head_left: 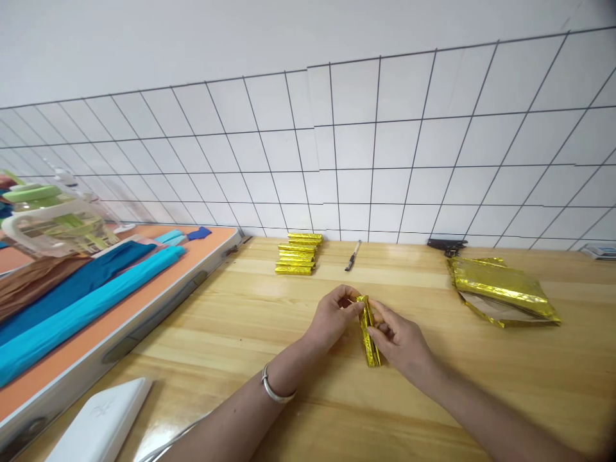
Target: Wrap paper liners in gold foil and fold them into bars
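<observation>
Hands folding gold foil paper over the desk (269, 308).
Left hand (332, 319) and right hand (397, 340) pinch the folded gold strip (369, 333) from both sides, fingers pressing its crease flat.

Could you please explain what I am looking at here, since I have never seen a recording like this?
There is one picture, from a camera worn on a person's head, looking down at their own bare hands over a wooden table. The left hand and right hand together hold a folded gold foil strip. Farther back lie a stack of folded gold strips, a pen, a black clip and a pile of gold foil sheets. On the left are rolls of blue paper on an orange board, and a white device.
</observation>
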The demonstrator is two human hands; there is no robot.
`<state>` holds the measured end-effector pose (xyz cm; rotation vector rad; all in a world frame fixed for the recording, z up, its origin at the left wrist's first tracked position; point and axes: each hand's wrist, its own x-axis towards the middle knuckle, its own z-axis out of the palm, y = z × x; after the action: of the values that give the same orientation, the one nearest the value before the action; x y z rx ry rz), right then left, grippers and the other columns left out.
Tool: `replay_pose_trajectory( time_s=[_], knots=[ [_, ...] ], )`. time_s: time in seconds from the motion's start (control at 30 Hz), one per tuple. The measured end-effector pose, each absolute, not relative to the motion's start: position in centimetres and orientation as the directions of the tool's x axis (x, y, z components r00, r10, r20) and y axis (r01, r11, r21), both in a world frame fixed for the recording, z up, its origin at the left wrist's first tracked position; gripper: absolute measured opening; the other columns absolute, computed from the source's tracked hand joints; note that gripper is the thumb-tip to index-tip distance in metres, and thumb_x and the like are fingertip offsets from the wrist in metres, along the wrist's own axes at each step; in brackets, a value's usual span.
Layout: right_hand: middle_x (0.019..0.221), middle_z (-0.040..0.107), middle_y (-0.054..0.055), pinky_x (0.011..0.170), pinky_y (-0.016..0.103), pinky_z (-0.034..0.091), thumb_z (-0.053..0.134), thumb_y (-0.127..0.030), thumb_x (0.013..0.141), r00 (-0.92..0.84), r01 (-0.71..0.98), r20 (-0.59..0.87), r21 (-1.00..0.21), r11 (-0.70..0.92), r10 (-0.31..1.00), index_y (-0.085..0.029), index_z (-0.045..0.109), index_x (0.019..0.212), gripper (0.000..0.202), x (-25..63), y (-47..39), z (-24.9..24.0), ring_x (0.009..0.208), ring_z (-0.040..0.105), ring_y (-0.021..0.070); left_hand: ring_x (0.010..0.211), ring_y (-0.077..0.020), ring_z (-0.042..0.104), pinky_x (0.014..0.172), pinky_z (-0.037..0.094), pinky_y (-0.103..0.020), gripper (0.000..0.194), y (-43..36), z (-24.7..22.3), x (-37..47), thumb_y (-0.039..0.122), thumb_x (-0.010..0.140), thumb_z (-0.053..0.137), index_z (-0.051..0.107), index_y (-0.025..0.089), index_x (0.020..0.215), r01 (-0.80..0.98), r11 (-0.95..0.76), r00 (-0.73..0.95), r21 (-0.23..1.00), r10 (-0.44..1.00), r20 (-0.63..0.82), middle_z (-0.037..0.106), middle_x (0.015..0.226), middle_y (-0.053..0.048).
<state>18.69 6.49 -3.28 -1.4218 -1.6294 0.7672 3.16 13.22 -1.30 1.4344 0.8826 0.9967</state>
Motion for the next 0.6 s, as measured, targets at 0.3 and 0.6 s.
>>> replay_pose_trajectory(
  time_s=[0.3, 0.6],
  knots=[
    [0.097, 0.064, 0.001, 0.065, 0.025, 0.051, 0.053, -0.027, 0.077, 0.044, 0.479, 0.241, -0.857, 0.191, 0.969, -0.028, 0.039, 0.132, 0.057, 18.6, 6.3, -2.8, 0.067, 0.060, 0.0119, 0.063, -0.0079, 0.048, 0.061, 0.040, -0.020, 0.022, 12.3, -0.1, 3.2, 0.031, 0.073, 0.066, 0.057, 0.015, 0.086, -0.118, -0.125, 0.383, 0.985, 0.909, 0.161, 0.055, 0.072, 0.001],
    [0.096, 0.064, 0.003, 0.067, 0.024, 0.051, 0.053, -0.027, 0.079, 0.052, 0.396, 0.203, -0.903, 0.166, 0.978, -0.022, 0.042, 0.131, 0.053, 18.5, 6.3, -2.5, 0.069, 0.058, 0.0113, 0.068, -0.0102, 0.049, 0.065, 0.041, -0.023, 0.018, 12.4, 0.5, 2.7, 0.031, 0.075, 0.064, 0.059, 0.015, 0.083, -0.080, -0.234, 0.392, 0.969, 0.886, 0.246, 0.055, 0.075, -0.001]
  ],
)
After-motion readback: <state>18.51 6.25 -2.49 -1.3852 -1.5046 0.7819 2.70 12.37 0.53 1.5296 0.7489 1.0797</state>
